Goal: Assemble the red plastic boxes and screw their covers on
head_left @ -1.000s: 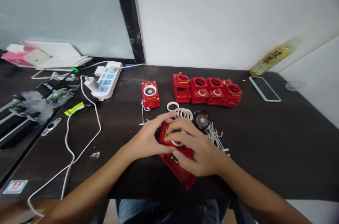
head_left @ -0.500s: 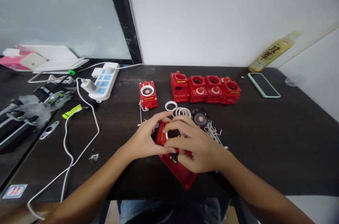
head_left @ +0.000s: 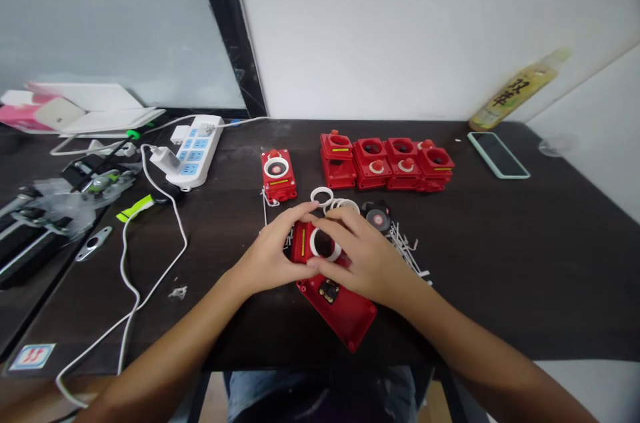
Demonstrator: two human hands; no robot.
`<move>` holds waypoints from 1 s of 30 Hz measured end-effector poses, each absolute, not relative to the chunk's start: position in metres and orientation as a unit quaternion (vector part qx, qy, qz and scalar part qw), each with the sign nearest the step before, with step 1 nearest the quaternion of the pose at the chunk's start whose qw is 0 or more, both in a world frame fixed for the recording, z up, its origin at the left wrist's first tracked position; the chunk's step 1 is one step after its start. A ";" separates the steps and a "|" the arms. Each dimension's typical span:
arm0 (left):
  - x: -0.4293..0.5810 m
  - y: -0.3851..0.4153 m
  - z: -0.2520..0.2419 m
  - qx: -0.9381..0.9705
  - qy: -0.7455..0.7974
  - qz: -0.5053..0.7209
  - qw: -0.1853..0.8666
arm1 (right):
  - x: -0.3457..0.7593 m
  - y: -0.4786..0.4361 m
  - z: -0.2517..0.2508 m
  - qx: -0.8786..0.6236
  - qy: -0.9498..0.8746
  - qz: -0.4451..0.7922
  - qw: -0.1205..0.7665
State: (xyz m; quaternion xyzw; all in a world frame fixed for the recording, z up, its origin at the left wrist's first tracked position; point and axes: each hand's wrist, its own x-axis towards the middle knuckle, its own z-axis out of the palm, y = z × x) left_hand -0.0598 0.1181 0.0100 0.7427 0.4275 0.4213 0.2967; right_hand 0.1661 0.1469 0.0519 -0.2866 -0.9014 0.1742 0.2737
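My left hand (head_left: 270,256) and my right hand (head_left: 363,253) both grip a red push-button enclosure (head_left: 345,315) tilted on the dark table. Their fingers meet over its upper part. A white ring (head_left: 324,244) sits around the round opening on its face, partly covered by my fingertips. A black component (head_left: 329,290) shows in the lower red housing. Just beyond my hands lie loose white rings (head_left: 341,205) and a black disc with a red centre (head_left: 378,216). Several bent metal pins (head_left: 404,247) lie to the right.
A red assembled box (head_left: 278,176) stands beyond my left hand, and several red boxes (head_left: 387,163) form a row behind. A white power strip (head_left: 193,152) with cables, plastic-wrapped items (head_left: 60,210), a phone (head_left: 497,155) and a bottle (head_left: 515,91) surround the work area.
My fingers have spread, uncovering more of the white ring and the red enclosure. The view has shifted slightly, and the enclosure stays between my hands.
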 end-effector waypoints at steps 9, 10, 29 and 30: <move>-0.058 0.118 0.022 0.756 0.380 0.403 0.350 | 0.170 0.142 0.062 -0.100 -0.888 0.209 0.398; -0.059 0.118 0.023 0.752 0.379 0.407 0.355 | 0.172 0.144 0.061 -0.120 -0.887 0.199 0.399; -0.046 0.114 0.024 0.756 0.273 0.389 0.449 | 0.189 0.193 0.032 -0.395 -0.903 0.072 0.153; -0.045 0.114 0.023 0.749 0.273 0.388 0.462 | 0.190 0.194 0.033 -0.390 -0.902 0.076 0.170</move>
